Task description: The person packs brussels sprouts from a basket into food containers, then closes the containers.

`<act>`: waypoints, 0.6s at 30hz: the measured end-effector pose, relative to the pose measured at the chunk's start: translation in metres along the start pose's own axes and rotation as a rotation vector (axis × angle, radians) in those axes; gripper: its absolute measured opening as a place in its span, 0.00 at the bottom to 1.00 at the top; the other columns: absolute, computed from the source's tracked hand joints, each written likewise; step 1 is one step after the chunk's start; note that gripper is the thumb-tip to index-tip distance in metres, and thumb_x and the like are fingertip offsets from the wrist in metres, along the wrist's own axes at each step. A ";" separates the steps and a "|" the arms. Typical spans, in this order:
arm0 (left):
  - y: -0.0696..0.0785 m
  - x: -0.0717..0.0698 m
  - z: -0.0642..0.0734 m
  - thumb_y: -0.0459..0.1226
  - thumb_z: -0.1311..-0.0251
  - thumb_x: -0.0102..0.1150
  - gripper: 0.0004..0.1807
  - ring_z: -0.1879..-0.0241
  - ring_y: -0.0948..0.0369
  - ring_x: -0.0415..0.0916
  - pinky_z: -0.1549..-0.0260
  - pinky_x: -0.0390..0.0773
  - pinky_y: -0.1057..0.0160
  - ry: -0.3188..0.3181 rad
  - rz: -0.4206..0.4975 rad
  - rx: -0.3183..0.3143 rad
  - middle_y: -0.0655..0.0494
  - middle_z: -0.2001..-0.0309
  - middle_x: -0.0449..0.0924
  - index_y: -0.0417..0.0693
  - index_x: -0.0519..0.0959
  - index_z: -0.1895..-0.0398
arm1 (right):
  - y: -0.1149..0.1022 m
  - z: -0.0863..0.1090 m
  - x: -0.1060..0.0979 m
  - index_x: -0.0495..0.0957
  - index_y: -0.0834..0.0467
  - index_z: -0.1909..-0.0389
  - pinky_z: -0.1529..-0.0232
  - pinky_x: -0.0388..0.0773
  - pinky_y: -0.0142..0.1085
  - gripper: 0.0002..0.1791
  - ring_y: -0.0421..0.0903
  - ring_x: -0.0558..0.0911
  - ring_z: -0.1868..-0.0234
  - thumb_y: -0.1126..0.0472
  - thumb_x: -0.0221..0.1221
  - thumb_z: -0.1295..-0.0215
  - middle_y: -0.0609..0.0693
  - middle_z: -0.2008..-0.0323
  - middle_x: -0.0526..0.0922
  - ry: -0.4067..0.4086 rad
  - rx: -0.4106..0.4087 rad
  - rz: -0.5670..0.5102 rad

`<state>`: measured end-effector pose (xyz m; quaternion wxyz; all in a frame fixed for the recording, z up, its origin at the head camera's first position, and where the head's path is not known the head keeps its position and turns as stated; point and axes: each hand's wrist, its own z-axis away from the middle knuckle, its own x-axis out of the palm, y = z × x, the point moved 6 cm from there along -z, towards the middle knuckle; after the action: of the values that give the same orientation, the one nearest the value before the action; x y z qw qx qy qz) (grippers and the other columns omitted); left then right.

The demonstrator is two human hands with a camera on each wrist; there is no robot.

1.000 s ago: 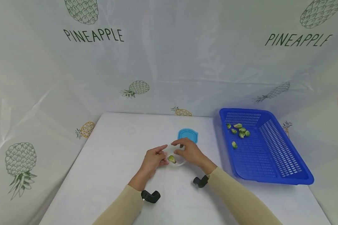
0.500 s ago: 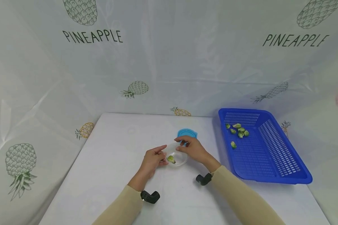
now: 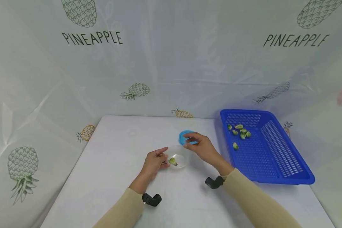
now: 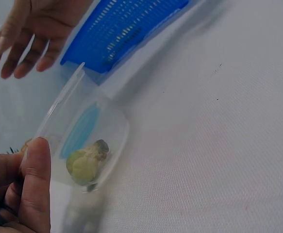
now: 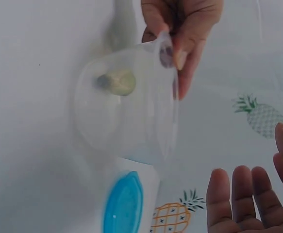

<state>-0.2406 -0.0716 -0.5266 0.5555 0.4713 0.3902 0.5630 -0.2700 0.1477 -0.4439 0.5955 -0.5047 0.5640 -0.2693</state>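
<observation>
My left hand [image 3: 156, 163] pinches the rim of a clear plastic container [image 5: 97, 116] between thumb and fingers. Inside it lies one Brussels sprout [image 4: 87, 164], green with a browned stem end. The container looks tilted in both wrist views. My right hand [image 3: 203, 147] hovers just beyond the container's right side, apart from it; its fingers look fairly straight in the right wrist view and hold nothing. A blue lid [image 3: 182, 138] lies on the table behind the container, partly covered by the right hand in the head view.
At the right of the white table [image 3: 125, 136] stands a blue plastic basket [image 3: 266, 158]. Several Brussels sprouts [image 3: 243, 135] lie toward its far left corner. A pineapple-print sheet [image 3: 171, 63] hangs behind the table.
My right hand has drawn back from above the container, toward the right and slightly away. The left hand and the container have stayed nearly in place.
</observation>
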 end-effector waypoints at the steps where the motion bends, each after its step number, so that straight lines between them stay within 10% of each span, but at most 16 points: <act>1: 0.000 0.000 0.000 0.25 0.28 0.58 0.26 0.68 0.63 0.79 0.66 0.90 0.66 0.000 0.000 -0.001 0.54 0.65 0.75 0.38 0.75 0.27 | -0.003 0.001 -0.003 0.83 0.56 0.38 0.40 0.84 0.50 0.22 0.55 0.84 0.42 0.60 0.71 0.31 0.54 0.40 0.85 0.004 0.001 -0.005; 18: 0.001 0.000 0.004 0.26 0.29 0.59 0.26 0.66 0.63 0.79 0.65 0.90 0.66 0.019 -0.004 -0.009 0.54 0.65 0.74 0.39 0.76 0.28 | -0.034 0.028 -0.098 0.76 0.56 0.30 0.43 0.83 0.30 0.26 0.58 0.79 0.33 0.58 0.66 0.26 0.56 0.33 0.79 -0.026 0.060 0.045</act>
<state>-0.2372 -0.0717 -0.5248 0.5552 0.4626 0.3938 0.5680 -0.2567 0.2310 -0.3776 0.6235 -0.4772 0.5593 -0.2660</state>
